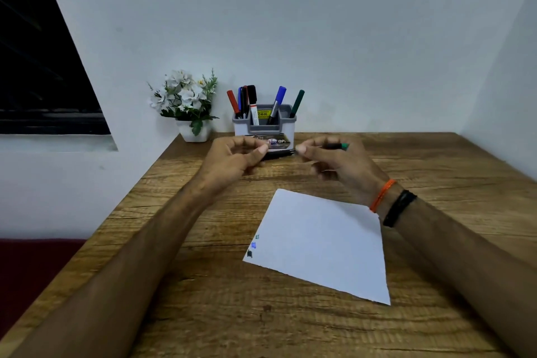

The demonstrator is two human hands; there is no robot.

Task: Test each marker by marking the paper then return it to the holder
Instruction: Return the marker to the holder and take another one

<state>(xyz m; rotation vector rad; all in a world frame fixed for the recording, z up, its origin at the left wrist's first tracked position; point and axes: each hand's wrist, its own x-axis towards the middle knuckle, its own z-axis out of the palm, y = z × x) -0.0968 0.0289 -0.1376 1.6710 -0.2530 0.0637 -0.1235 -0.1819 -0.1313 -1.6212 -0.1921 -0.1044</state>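
Note:
A grey and white marker holder [264, 125] stands at the back of the wooden table, with several markers upright in it: red, blue, black and green ones. In front of it my left hand [235, 158] and my right hand [334, 163] hold one dark marker [279, 153] level between them, my left fingers curled on its left end. My right hand grips the other part, and a green tip [345, 146] sticks out past its fingers. Whether the cap is on or off I cannot tell. A white paper [322, 244] lies below my right wrist, with three small marks [253, 245] near its left edge.
A white pot of white flowers [187, 104] stands left of the holder against the wall. The wooden table [232, 314] ends at a left edge above a dark red surface. A dark window is at the far left.

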